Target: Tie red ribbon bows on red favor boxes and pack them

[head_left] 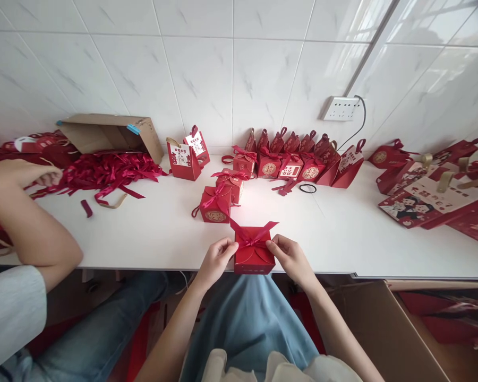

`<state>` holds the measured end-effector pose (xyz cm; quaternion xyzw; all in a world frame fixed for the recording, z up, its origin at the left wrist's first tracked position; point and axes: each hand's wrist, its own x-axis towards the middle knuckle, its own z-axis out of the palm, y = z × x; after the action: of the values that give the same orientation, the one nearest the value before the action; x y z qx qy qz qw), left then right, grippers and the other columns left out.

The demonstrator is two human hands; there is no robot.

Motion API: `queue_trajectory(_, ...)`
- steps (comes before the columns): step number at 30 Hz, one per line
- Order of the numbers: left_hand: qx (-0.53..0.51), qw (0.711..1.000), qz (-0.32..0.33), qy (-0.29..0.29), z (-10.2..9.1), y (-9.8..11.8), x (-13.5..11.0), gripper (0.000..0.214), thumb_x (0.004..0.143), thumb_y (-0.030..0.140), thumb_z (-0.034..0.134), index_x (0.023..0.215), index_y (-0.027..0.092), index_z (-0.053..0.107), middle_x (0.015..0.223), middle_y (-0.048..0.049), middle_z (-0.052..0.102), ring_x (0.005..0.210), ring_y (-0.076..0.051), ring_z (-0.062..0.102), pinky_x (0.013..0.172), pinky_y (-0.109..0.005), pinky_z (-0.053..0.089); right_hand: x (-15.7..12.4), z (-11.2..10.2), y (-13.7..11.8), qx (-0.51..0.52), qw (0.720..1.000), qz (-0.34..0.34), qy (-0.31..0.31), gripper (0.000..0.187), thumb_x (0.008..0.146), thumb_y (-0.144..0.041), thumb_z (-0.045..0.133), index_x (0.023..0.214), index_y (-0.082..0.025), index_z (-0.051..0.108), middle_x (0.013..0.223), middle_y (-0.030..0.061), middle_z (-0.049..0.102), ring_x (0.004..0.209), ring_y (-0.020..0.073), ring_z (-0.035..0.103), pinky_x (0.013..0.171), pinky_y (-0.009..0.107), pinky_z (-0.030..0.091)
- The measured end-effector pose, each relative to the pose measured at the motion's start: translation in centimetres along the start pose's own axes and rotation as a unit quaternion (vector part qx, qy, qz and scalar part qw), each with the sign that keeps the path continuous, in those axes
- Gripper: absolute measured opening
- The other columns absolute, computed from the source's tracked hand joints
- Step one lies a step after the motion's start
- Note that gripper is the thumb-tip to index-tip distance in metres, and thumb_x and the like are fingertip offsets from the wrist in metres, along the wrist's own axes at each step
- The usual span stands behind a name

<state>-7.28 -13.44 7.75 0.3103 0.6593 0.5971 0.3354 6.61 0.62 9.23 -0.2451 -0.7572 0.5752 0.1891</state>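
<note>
A red gift box (255, 262) with a petal-fold top stands at the table's front edge, directly before me. Across its top lies a dark red ribbon bow (252, 240), both tails pointing up and outward. My left hand (218, 259) pinches the bow's left side between thumb and fingers. On the opposite side, my right hand (291, 255) is closed in a pinch on the bow's right side. Just behind sits another red box (215, 206) with a gold emblem and a tied ribbon, touching or nearly touching a similar box (236, 183).
Several finished red boxes (290, 167) line the wall. A cardboard carton (111, 135) spills red ribbons (111, 172) at left, near a co-worker's arm (32, 223). Red gift bags (426, 199) are piled at right. A black hair tie (307, 188) lies on the white table (342, 233).
</note>
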Motion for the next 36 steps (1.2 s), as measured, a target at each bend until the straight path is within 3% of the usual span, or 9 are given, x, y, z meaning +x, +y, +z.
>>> queue_trajectory(5, -0.034, 0.999, 0.020, -0.001, -0.1, -1.4, 0.6, 0.036, 0.082, 0.044, 0.050, 0.061, 0.019, 0.034, 0.058, 0.0057, 0.029, 0.054, -0.008, 0.028, 0.051, -0.022, 0.025, 0.3, 0.1, 1.7, 0.218, 0.975, 0.032, -0.019, 0.039, 0.079, -0.047, 0.060, 0.058, -0.020, 0.042, 0.059, -0.0034, 0.037, 0.057, 0.0115, 0.033, 0.055, 0.025, 0.030)
queue_trajectory(11, -0.029, 0.998, 0.053, 0.013, 0.3, -1.9, 0.8, 0.038, 0.082, 0.044, 0.049, 0.060, 0.019, 0.031, 0.059, 0.0057, 0.028, 0.054, -0.008, 0.026, 0.051, -0.023, 0.025, 0.5, 1.1, 2.6, 0.273, 0.962, 0.023, 0.012, 0.041, 0.074, -0.049, 0.059, 0.056, -0.022, 0.034, 0.057, -0.0034, 0.032, 0.053, 0.0120, 0.032, 0.052, 0.026, 0.032)
queue_trajectory(16, 0.011, 0.995, 0.078, 0.057, 0.5, -1.8, 0.6, 0.038, 0.083, 0.041, 0.048, 0.058, 0.020, 0.029, 0.057, 0.0060, 0.025, 0.053, -0.009, 0.026, 0.052, -0.024, 0.025, 0.4, 1.9, 3.5, 0.254, 0.966, -0.009, 0.055, 0.042, 0.078, -0.052, 0.051, 0.055, -0.023, 0.030, 0.057, -0.0035, 0.029, 0.051, 0.0125, 0.030, 0.051, 0.028, 0.033)
queue_trajectory(21, 0.063, 0.988, 0.102, 0.101, -0.7, -0.5, 0.3, 0.026, 0.079, 0.038, 0.055, 0.066, 0.019, 0.044, 0.062, 0.0038, 0.040, 0.059, -0.012, 0.040, 0.058, -0.025, 0.034, 1.0, -1.5, 3.0, 0.176, 0.977, -0.052, 0.108, 0.042, 0.082, -0.053, 0.048, 0.055, -0.022, 0.042, 0.058, -0.0009, 0.041, 0.059, 0.0158, 0.041, 0.060, 0.031, 0.038)
queue_trajectory(24, 0.127, 0.960, 0.186, 0.166, -0.4, 1.0, 0.1, 0.015, 0.077, 0.031, 0.059, 0.077, 0.020, 0.049, 0.076, 0.0007, 0.048, 0.076, -0.015, 0.047, 0.074, -0.029, 0.039, 2.4, -3.0, 0.2, 0.078, 0.982, -0.092, 0.143, 0.029, 0.082, -0.040, 0.056, 0.061, -0.021, 0.051, 0.064, -0.0006, 0.048, 0.067, 0.0166, 0.045, 0.068, 0.030, 0.038)
queue_trajectory(27, 0.287, 0.893, 0.306, 0.163, 1.1, 2.3, 0.0, 0.007, 0.083, 0.024, 0.055, 0.078, 0.020, 0.055, 0.079, -0.0015, 0.054, 0.082, -0.017, 0.049, 0.079, -0.031, 0.040, 4.6, -1.9, -2.9, -0.153, 0.966, -0.200, 0.051, 0.017, 0.083, -0.029, 0.057, 0.069, -0.019, 0.058, 0.076, 0.0035, 0.057, 0.079, 0.0192, 0.052, 0.079, 0.033, 0.040)
queue_trajectory(30, 0.414, 0.841, 0.319, 0.142, 2.5, 2.5, 0.0, 0.009, 0.086, 0.022, 0.052, 0.081, 0.020, 0.060, 0.081, -0.0025, 0.058, 0.082, -0.018, 0.051, 0.078, -0.033, 0.041, 6.7, 0.2, -4.3, -0.270, 0.939, -0.188, -0.103, 0.011, 0.082, -0.026, 0.059, 0.082, -0.017, 0.065, 0.088, 0.0087, 0.061, 0.084, 0.0216, 0.057, 0.080, 0.035, 0.042)
queue_trajectory(32, 0.451, 0.827, 0.301, 0.146, 3.0, 2.1, 0.1, 0.010, 0.086, 0.021, 0.053, 0.081, 0.020, 0.061, 0.080, -0.0029, 0.060, 0.080, -0.019, 0.052, 0.077, -0.034, 0.041, 7.7, 1.1, -4.2, -0.284, 0.930, -0.166, -0.164, 0.011, 0.081, -0.023, 0.059, 0.084, -0.016, 0.067, 0.088, 0.0095, 0.064, 0.080, 0.0220, 0.060, 0.074, 0.034, 0.045)
queue_trajectory(36, 0.457, 0.829, 0.291, 0.141, 2.9, 1.4, 0.1, 0.012, 0.086, 0.019, 0.052, 0.086, 0.020, 0.064, 0.082, -0.0031, 0.061, 0.082, -0.019, 0.053, 0.079, -0.035, 0.041, 8.6, 1.4, -3.4, -0.242, 0.929, -0.171, -0.222, 0.013, 0.081, -0.019, 0.058, 0.089, -0.020, 0.068, 0.088, 0.0035, 0.070, 0.080, 0.0179, 0.064, 0.073, 0.028, 0.048)
